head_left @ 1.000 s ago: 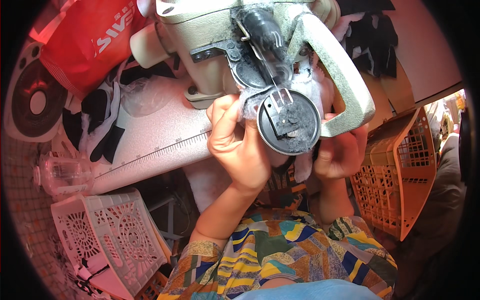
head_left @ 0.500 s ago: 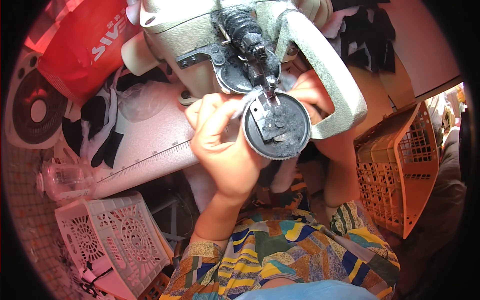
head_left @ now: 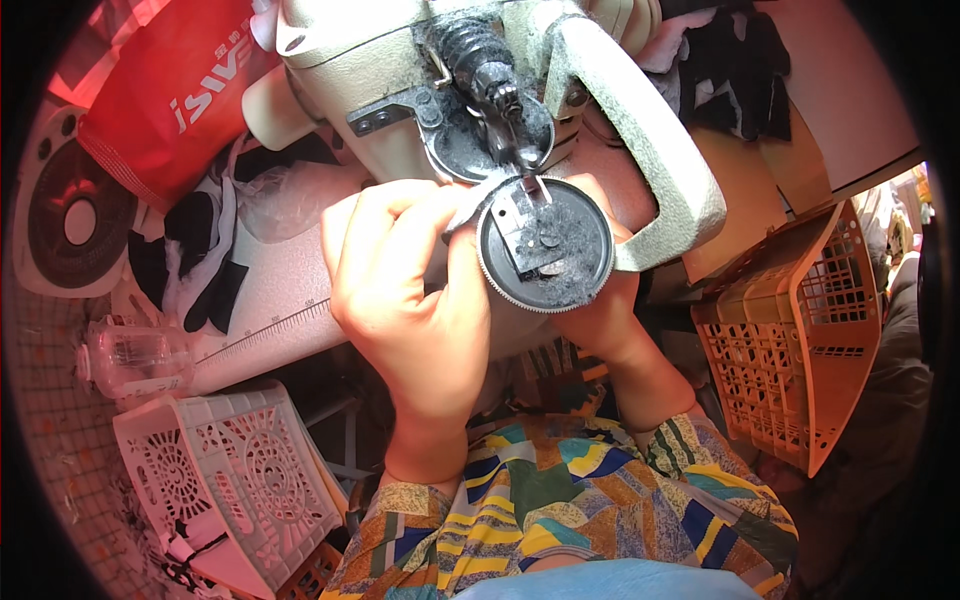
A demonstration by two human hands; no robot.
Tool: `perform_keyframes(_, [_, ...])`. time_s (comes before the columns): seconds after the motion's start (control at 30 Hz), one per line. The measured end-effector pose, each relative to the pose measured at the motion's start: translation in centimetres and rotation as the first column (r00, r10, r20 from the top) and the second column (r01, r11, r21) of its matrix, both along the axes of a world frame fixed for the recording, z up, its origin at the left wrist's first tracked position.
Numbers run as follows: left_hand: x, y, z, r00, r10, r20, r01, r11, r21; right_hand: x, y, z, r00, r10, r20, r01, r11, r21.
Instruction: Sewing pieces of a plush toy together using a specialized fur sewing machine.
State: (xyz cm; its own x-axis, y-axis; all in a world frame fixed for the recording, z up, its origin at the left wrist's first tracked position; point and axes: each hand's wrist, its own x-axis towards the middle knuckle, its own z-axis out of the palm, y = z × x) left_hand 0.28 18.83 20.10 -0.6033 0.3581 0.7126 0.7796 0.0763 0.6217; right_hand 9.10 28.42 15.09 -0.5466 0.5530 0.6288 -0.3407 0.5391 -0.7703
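A cream industrial sewing machine [head_left: 380, 60] fills the top of the view, with a dusty black round disc [head_left: 545, 245] at its needle end. My left hand [head_left: 400, 290] is bent over the table in front of the disc, its fingertips pinching a small piece of white cloth [head_left: 468, 208] at the disc's left rim. Most of my right hand [head_left: 600, 310] is hidden beneath the disc and the machine's grey-green guard [head_left: 650, 150]; what it holds cannot be seen. Both of my forearms come up out of colourful patterned sleeves.
An orange plastic basket [head_left: 800, 330] stands at the right. A white plastic basket [head_left: 220, 480] sits lower left beside a clear bottle [head_left: 135, 355]. A red bag [head_left: 170, 90] and black and white cloth [head_left: 200, 260] lie on the table at upper left, with a fan [head_left: 70, 220] at the far left.
The view has closed in on the machine's needle end. My left hand has shifted from the disc's lower left up to its left rim, with white cloth now in its fingertips.
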Motion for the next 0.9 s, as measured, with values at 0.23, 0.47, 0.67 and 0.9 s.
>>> perform_keyframes(0.23, [0.6,0.5,-1.4,0.959,-0.138,0.247,0.090,0.977,0.196,0.2,0.3,-0.1,0.998,0.003,0.062,-0.008,0.997,0.076])
perform_keyframes(0.47, [0.4,0.9,-2.0,0.981,-0.150,0.126,0.116,0.963,0.242,-0.4,-0.4,0.2,1.000,-0.002,-0.005,0.001,0.994,-0.106])
perform_keyframes(0.67, [0.3,1.2,-2.1,0.987,-0.142,0.071,0.120,0.959,0.258,-0.4,-0.4,0.5,1.000,0.017,0.017,-0.015,0.994,-0.105])
perform_keyframes(0.9, [0.6,1.4,-2.2,0.979,-0.170,0.108,0.133,0.947,0.293,-0.6,0.3,0.5,0.999,-0.043,-0.019,0.045,0.995,0.085])
